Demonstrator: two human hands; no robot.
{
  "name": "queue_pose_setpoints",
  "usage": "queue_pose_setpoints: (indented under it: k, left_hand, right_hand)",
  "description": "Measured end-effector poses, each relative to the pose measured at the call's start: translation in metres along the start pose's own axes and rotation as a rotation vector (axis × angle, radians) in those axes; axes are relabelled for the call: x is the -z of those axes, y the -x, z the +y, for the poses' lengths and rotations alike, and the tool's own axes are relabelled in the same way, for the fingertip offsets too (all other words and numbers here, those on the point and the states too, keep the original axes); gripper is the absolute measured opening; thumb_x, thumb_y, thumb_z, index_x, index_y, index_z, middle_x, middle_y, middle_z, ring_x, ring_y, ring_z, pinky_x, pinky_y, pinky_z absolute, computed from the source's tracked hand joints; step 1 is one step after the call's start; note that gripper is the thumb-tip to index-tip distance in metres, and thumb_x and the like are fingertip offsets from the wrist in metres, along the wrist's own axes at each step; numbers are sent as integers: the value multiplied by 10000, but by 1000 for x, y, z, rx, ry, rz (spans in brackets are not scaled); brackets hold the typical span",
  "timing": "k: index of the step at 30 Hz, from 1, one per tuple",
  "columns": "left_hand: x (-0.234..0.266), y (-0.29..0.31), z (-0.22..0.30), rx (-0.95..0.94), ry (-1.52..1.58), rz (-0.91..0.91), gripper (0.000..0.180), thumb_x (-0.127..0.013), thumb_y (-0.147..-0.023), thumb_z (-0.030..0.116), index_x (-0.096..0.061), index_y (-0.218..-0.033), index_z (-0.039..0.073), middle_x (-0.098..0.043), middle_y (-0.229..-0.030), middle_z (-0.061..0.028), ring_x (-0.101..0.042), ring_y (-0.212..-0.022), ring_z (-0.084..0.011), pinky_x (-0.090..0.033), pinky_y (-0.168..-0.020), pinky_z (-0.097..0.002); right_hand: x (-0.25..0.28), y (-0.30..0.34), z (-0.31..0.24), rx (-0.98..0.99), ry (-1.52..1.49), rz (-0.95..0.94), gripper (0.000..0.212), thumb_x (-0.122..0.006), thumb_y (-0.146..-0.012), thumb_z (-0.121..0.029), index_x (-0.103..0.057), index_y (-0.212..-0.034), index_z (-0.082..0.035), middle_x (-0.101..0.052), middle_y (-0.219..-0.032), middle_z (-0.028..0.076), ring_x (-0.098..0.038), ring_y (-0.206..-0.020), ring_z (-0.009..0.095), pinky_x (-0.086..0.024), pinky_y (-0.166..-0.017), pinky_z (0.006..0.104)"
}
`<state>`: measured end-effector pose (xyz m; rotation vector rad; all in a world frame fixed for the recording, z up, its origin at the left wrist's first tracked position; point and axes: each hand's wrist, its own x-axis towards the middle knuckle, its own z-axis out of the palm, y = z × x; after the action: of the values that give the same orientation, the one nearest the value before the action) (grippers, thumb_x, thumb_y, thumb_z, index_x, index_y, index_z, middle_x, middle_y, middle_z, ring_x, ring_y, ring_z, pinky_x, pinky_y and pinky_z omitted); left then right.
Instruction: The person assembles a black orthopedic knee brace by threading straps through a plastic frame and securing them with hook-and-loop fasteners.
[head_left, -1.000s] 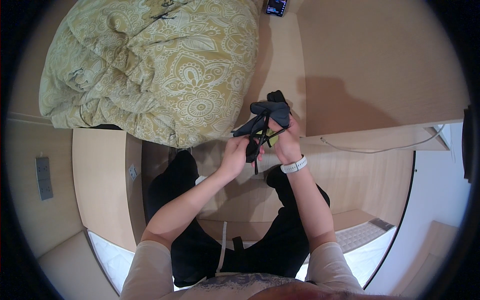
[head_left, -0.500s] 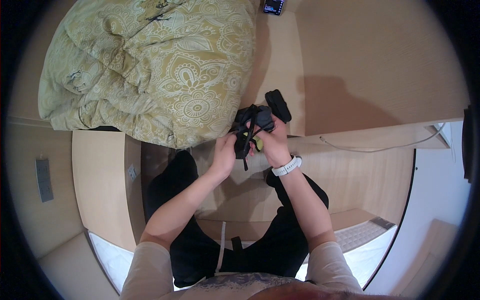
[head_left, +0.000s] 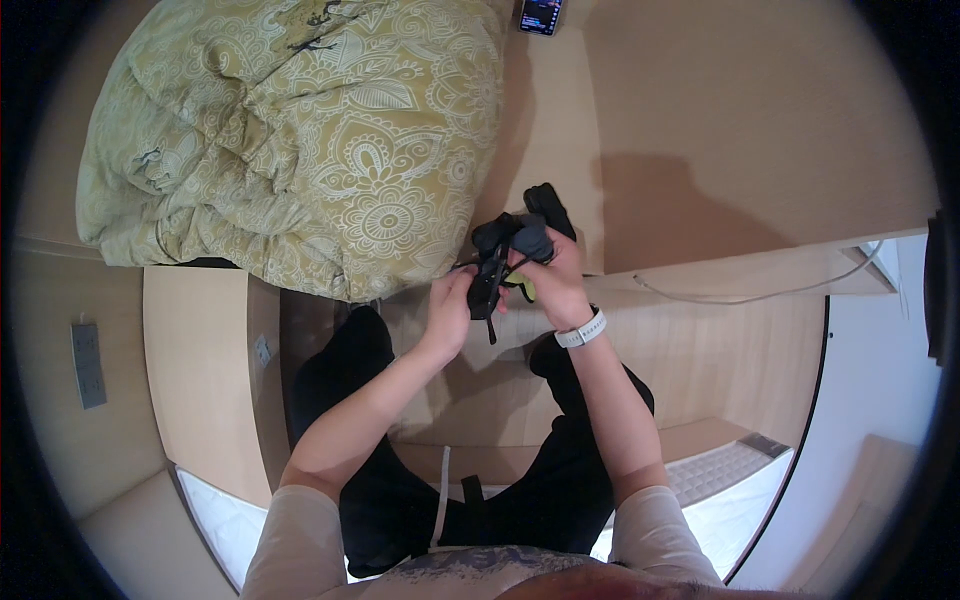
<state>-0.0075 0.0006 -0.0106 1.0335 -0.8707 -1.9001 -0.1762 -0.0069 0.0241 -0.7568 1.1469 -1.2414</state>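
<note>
Both my hands are together in front of me, over the gap past my knees, holding a black bundle (head_left: 488,276). It has thin dark bars or straps, a dark grey rounded part (head_left: 530,241) and a yellow-green patch (head_left: 521,287); its exact kind I cannot make out. My left hand (head_left: 452,303) is closed on its lower left side. On the right, my right hand (head_left: 560,278) wraps the grey part, fingers partly hidden behind it. Just beyond them a black oblong thing (head_left: 548,208) lies on the pale wooden ledge.
A yellow-green quilt (head_left: 385,150) with white floral patterns bulges at the far left. A phone (head_left: 540,15) with a lit screen lies at the far edge. A wooden panel (head_left: 760,120) rises at right, with a pale cable (head_left: 740,300) along its lower edge. A wall socket (head_left: 88,365) is at left.
My right wrist has shifted slightly right. The bundle has turned a little in my hands, and both hands keep hold of it. The view has shifted slightly.
</note>
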Motion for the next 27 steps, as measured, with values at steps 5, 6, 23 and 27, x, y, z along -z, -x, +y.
queue_pose_setpoints:
  k: [5,6,23,27]
  left_hand:
    - [-5,1,4,30,-33,-65,409,-286,-1013,207,-587,-1018,-70,-675,-840,-159,-660,-669,-217,-513,-508,-312]
    - [-4,2,-2,61,-38,-87,413,-286,-1011,210,-591,-1005,-67,-675,-841,-156,-658,-667,-216,-512,-505,-315]
    - [-3,1,-3,16,-73,-116,417,-265,-1009,192,-596,-1047,-60,-673,-855,-165,-660,-686,-236,-520,-492,-316]
    - [-6,-2,-5,117,-74,-201,391,-271,-987,163,-578,-1018,-77,-671,-847,-159,-654,-675,-225,-514,-487,-313]
  right_hand:
    - [7,-2,1,62,2,123,262,-747,-841,-16,-660,-1087,-15,-688,-978,11,-613,-892,89,-496,-807,261]
    - [7,-2,1,88,-30,159,264,-746,-846,-22,-657,-1095,-17,-688,-982,8,-613,-894,89,-496,-817,262]
    - [0,-1,5,-91,58,18,282,-605,-807,123,-643,-1059,2,-710,-979,60,-651,-853,128,-531,-759,272]
    - [1,2,-10,99,-13,76,317,-662,-831,72,-643,-1139,-4,-700,-1077,36,-636,-984,122,-500,-887,264]
